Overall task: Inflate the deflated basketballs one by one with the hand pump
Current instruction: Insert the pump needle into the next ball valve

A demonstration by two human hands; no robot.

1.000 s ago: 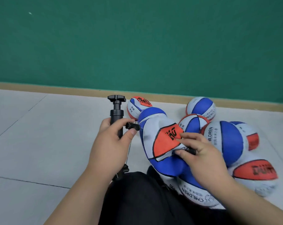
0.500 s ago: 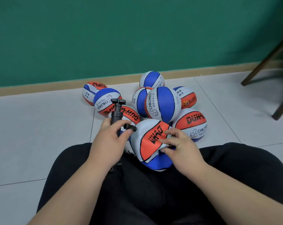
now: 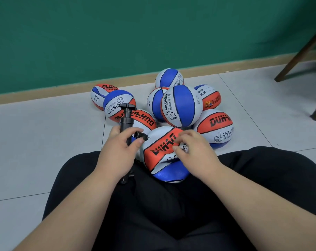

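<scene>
The left hand [image 3: 117,153] grips the black hand pump [image 3: 126,120] upright; the right hand [image 3: 195,151] holds the deflated basketball [image 3: 159,151] with bent fingers.

We found the black hand pump [image 3: 126,122] upright, T-handle on top, its barrel gripped in our left hand [image 3: 115,156], with the short hose end and thin needle pointing right, just short of the nearest basketball [image 3: 160,151]. That ball was orange, white and blue with black lettering. It lay on our lap [image 3: 171,205], creased and flattened along its lower side, under the bent fingers of our right hand [image 3: 195,151]. The other balls [image 3: 181,105], in the same colours, sat clustered on the floor [image 3: 45,142] just beyond it, touching one another.
</scene>
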